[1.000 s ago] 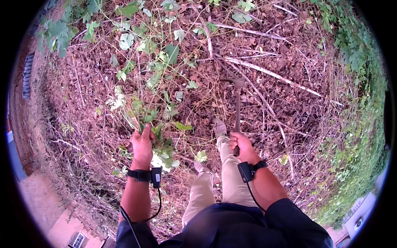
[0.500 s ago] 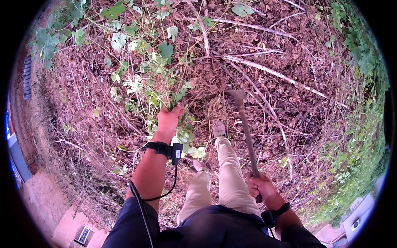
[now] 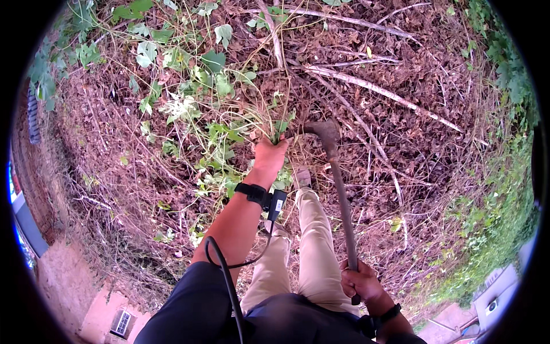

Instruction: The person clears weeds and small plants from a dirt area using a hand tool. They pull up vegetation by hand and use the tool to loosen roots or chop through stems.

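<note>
Left hand (image 3: 269,153) closed tight around a bunch of green weed stems (image 3: 275,129), I pull them up from the dry leaf litter (image 3: 435,155) ahead of my feet. To the right, my right hand (image 3: 360,282) is wrapped around the wooden handle of a hoe (image 3: 341,195), its rusty blade (image 3: 324,129) resting just beside the gripped stems. Keeping the stems taut, low near the roots, should let the blade bite cleanly.

Hands on weed stems (image 3: 274,123) and hoe (image 3: 338,189)
</note>
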`<state>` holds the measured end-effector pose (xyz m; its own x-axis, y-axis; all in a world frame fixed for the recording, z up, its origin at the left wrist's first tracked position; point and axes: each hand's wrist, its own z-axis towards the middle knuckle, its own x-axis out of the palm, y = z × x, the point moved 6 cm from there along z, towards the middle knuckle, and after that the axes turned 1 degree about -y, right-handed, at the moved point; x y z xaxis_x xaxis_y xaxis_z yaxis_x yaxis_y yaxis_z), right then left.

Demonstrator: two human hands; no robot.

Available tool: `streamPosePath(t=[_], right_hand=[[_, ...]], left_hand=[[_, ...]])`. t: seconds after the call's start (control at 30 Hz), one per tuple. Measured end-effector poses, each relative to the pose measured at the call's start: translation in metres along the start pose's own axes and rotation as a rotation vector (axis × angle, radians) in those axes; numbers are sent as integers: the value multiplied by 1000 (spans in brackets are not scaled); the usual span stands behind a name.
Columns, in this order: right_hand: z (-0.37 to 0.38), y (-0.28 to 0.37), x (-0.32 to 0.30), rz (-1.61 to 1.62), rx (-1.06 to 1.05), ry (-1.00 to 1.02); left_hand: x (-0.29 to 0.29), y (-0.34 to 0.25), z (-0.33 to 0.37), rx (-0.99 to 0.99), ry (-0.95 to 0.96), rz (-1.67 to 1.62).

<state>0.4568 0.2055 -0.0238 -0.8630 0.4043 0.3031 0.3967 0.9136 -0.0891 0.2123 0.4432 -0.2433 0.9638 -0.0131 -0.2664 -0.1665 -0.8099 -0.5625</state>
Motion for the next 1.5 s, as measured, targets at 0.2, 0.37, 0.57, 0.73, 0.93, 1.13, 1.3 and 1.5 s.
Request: streamPosePath(t=[0.2, 0.37, 0.57, 0.73, 0.93, 1.13, 1.3, 1.5], right_hand=[[5, -1, -6, -203, -26, -26], [6, 1, -14, -346, 13, -127], [4, 2, -20, -432, 39, -194], [9, 6, -29, -617, -78, -323], [39, 20, -38, -727, -391, -448], [102, 67, -57, -521, -537, -356], [193, 109, -78, -870, -653, -385], [141, 82, -74, -1097, -733, -572]], left_hand=[[25, 0, 55, 38, 30, 378], [60, 14, 96, 136, 93, 479], [66, 4, 94, -15, 82, 393], [58, 2, 102, -86, 88, 67], [30, -18, 109, -47, 34, -195], [34, 10, 88, -96, 285, -143], [36, 13, 88, -73, 206, -33], [40, 30, 83, -109, 160, -53]])
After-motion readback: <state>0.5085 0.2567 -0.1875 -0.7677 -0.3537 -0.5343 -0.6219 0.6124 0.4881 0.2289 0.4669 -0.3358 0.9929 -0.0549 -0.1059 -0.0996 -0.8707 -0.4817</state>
